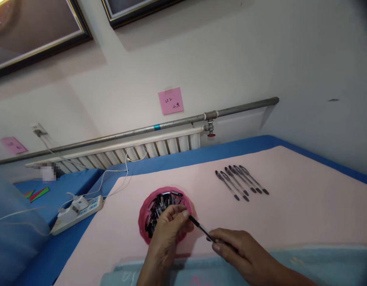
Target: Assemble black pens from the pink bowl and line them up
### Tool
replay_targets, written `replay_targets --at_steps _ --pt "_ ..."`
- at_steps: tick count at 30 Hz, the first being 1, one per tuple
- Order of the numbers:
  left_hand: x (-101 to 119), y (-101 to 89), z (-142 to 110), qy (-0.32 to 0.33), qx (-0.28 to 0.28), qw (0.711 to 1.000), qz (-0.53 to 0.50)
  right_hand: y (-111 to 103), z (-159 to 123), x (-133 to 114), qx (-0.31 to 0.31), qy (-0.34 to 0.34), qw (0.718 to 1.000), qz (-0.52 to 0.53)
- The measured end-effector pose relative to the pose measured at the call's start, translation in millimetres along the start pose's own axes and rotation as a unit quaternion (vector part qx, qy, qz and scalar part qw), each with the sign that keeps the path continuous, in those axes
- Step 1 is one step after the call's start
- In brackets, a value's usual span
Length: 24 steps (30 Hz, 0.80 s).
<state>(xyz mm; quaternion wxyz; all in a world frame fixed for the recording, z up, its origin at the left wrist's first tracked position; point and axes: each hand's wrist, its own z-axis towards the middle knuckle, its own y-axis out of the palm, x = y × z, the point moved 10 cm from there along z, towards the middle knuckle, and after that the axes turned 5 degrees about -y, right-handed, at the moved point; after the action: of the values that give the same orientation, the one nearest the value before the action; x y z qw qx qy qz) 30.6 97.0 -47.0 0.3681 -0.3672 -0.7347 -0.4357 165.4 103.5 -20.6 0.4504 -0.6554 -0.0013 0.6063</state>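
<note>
A thin black pen (202,229) slants between my two hands above the pink sheet. My left hand (170,224) is closed, its thumb and fingers pinching the upper left end of the pen; whether a cap is on that end is hidden by the fingers. My right hand (238,250) grips the other end between thumb and forefinger. Behind and under my left hand stands a pink bowl (141,216) with a wavy rim, filled with many small black and clear pen parts (162,200). Several capped pens (241,180) lie side by side to the right of the bowl.
A pale pink sheet (305,198) covers the blue table (246,145). A light blue cloth (329,264) lies along the near edge. On the left are a white power strip (79,214) with plugs and cables. Behind are a radiator (162,147) and a pipe (246,107).
</note>
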Motion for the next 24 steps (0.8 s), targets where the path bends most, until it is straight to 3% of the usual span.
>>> replay_targets --at_steps 10,24 --pt "-6.5 6.8 1.7 -0.005 -0.034 0.999 -0.020 -0.6 -0.2 -0.6 0.000 0.003 1.000 -0.004" --pt "-3.1 3.8 2.3 0.011 -0.006 0.999 0.036 -2.8 -0.3 -4.6 0.008 -0.007 1.000 -0.013"
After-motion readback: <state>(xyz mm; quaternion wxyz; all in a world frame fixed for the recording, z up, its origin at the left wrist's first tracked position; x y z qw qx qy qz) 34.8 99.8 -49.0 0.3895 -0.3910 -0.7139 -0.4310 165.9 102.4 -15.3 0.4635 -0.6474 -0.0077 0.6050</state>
